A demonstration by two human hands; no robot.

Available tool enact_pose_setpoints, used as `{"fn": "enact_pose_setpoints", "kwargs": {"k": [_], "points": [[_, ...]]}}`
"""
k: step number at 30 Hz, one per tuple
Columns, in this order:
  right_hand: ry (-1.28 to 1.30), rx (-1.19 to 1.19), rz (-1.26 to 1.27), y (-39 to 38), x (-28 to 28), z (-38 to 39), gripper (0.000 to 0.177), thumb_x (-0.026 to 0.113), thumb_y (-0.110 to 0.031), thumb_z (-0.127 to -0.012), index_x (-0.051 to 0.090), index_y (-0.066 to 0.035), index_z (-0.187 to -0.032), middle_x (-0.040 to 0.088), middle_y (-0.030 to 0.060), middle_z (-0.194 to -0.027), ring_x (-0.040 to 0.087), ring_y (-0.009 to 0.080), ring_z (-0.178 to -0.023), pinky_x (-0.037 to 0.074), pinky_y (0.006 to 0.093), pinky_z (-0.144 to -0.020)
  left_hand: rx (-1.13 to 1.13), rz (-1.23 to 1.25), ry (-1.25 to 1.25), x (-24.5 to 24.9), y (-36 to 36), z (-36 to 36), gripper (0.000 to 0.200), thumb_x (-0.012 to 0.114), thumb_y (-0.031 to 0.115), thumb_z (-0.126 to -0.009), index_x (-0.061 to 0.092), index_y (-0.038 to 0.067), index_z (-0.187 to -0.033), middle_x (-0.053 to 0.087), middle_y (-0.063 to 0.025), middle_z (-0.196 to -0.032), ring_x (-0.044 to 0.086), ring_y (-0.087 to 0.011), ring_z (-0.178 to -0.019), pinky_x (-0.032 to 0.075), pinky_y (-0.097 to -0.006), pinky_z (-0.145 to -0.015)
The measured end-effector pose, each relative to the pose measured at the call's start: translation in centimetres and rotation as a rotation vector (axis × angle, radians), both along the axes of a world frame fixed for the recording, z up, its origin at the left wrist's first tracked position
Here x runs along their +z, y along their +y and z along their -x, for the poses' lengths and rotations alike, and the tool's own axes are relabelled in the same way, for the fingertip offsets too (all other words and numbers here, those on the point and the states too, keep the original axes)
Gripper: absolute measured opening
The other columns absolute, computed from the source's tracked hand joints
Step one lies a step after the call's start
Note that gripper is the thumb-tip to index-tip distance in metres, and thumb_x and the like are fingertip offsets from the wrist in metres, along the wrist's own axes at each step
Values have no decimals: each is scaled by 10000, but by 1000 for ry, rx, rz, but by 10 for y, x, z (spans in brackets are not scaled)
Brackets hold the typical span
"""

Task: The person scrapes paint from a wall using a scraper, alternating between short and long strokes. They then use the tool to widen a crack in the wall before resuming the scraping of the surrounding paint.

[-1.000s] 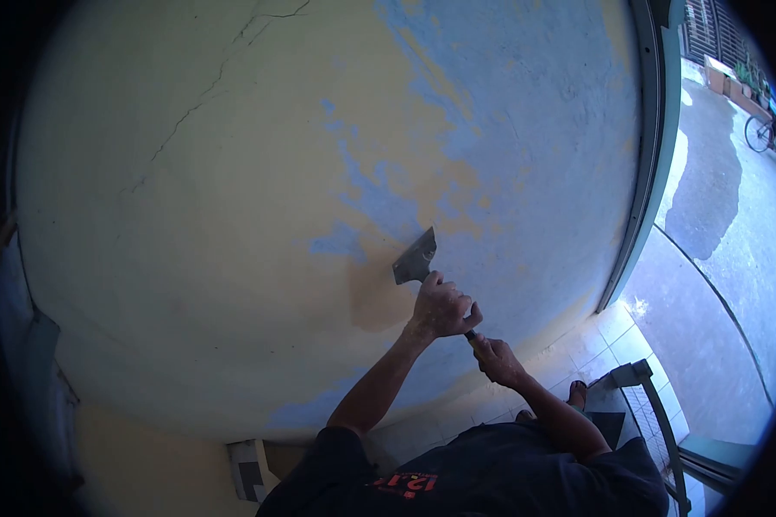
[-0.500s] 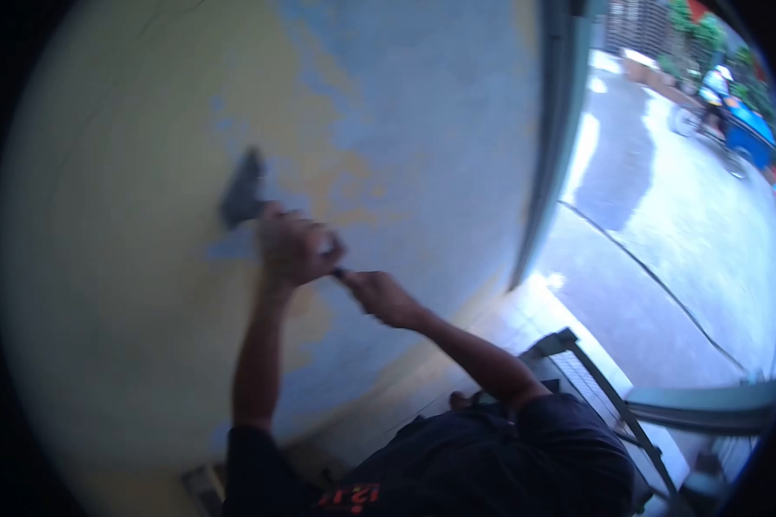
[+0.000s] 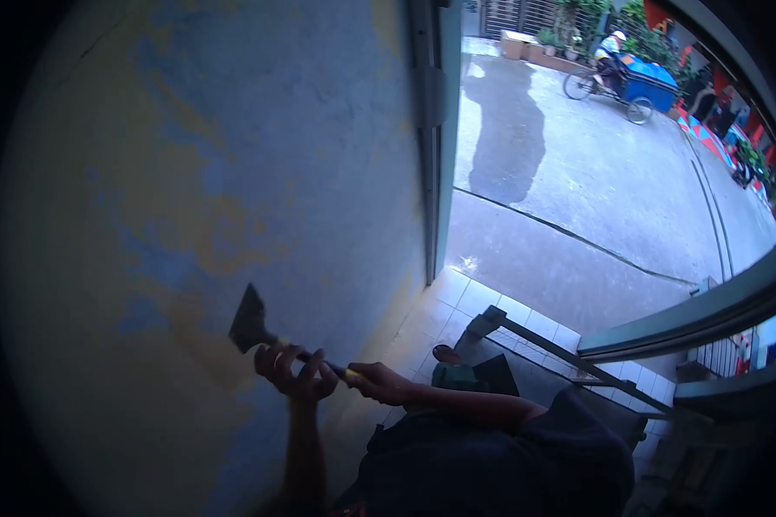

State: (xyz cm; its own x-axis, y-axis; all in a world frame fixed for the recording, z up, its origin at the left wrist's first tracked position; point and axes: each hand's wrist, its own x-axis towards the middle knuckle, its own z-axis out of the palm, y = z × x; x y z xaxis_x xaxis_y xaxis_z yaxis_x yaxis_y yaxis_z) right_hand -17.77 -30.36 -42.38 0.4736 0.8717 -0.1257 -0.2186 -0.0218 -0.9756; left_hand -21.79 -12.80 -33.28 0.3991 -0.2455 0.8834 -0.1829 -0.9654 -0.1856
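Observation:
A long-handled scraper (image 3: 249, 320) with a broad, dark blade slants across the lower middle of the view. My right hand (image 3: 381, 383) is wrapped round the rear end of its handle. Closer to the blade, the fingers of my left hand (image 3: 297, 372) curl loosely about the front of the handle, thumb raised. The blade overlaps the wall (image 3: 328, 146) in this view. That wall has patches of yellowish coating and bluish-grey surface, with a thin crack at the upper left.
At right, a doorway frame (image 3: 433, 112) opens onto a paved lane (image 3: 569, 172). Outside, a person rides a tricycle with a blue cargo box (image 3: 648, 90). Near my body stands a metal frame (image 3: 543, 340) on the white tiled floor (image 3: 444, 302), beside a dark green object (image 3: 453, 376).
The view has swung right, showing more of the lane. Both hands and the scraper have come lower and closer to my body; the left hand's grip has loosened.

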Motion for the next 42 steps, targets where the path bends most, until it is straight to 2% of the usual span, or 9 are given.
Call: {"fn": "enact_pose_setpoints", "kwargs": {"k": [4, 6, 10, 14, 20, 24, 30, 35, 42], "points": [[97, -115, 67, -1, -17, -17, 446, 402, -475, -1041, 568, -77, -928, 478, -23, -627, 458, 60, -527, 411, 252, -474, 29, 1206, -91, -36, -48, -11, 538, 675, 432, -889, 509, 49, -1229, 483, -105, -1095, 513, -232, -1012, 416, -400, -919], [161, -102, 81, -2, -20, -33, 474, 393, -485, -1040, 540, -64, -879, 487, -24, -634, 448, 52, -523, 392, 241, -463, -10, 1395, 37, -38, -50, -17, 600, 705, 341, -841, 431, 26, -1272, 446, -124, -1131, 494, -272, -996, 393, -407, -930], [49, -55, 128, -1, -37, -70, 525, 392, -518, -1033, 514, -63, -800, 466, -29, -607, 442, 63, -547, 376, 264, -491, 182, 538, 100, -28, -28, -30, 469, 709, 385, -829, 577, 37, -1114, 518, -132, -1039, 532, -299, -994, 451, -448, -868], [-133, 15, 127, 10, -48, -97, 596, 405, -554, -1021, 538, -21, -789, 481, 21, -574, 466, 107, -551, 392, 323, -526, -88, 51, 402, -7, 6, -74, 257, 738, 295, -696, 649, 105, -845, 557, -85, -1001, 581, -296, -972, 480, -484, -876], [-101, 21, 75, 38, -54, -102, 620, 404, -560, -1021, 532, 4, -799, 473, 38, -570, 471, 128, -547, 410, 341, -533, 17, -80, 756, -34, 42, -84, 290, 688, 344, -775, 598, 109, -630, 584, -56, -665, 591, -242, -761, 456, -437, -904], [-103, 0, 6, 56, -72, -98, 609, 389, -572, -1021, 504, -34, -762, 417, -15, -601, 417, 88, -545, 366, 304, -496, 155, -136, 645, -50, 47, -94, 313, 665, 312, -769, 567, 126, -537, 554, -24, -551, 546, -197, -596, 431, -397, -762], [-184, -9, 3, 62, -80, -103, 614, 387, -567, -1022, 497, -26, -752, 430, -7, -604, 414, 95, -539, 374, 313, -497, 164, -147, 559, -58, 49, -103, 244, 653, 211, -705, 536, 151, -499, 529, -2, -495, 507, -178, -507, 386, -370, -658], [-242, -6, 36, 55, -75, -111, 652, 388, -563, -1022, 549, 32, -811, 487, 97, -558, 476, 185, -528, 425, 388, -540, 174, -137, 523, -60, 45, -106, 236, 652, 208, -686, 528, 153, -492, 527, -3, -489, 503, -177, -495, 381, -368, -643], [-310, -9, 74, 58, -73, -116, 677, 375, -607, -1008, 515, -3, -738, 449, 36, -556, 463, 126, -545, 412, 345, -529, 154, -107, 515, -58, 46, -110, 224, 652, 216, -682, 540, 155, -497, 539, -7, -499, 516, -177, -499, 385, -368, -648]]}}
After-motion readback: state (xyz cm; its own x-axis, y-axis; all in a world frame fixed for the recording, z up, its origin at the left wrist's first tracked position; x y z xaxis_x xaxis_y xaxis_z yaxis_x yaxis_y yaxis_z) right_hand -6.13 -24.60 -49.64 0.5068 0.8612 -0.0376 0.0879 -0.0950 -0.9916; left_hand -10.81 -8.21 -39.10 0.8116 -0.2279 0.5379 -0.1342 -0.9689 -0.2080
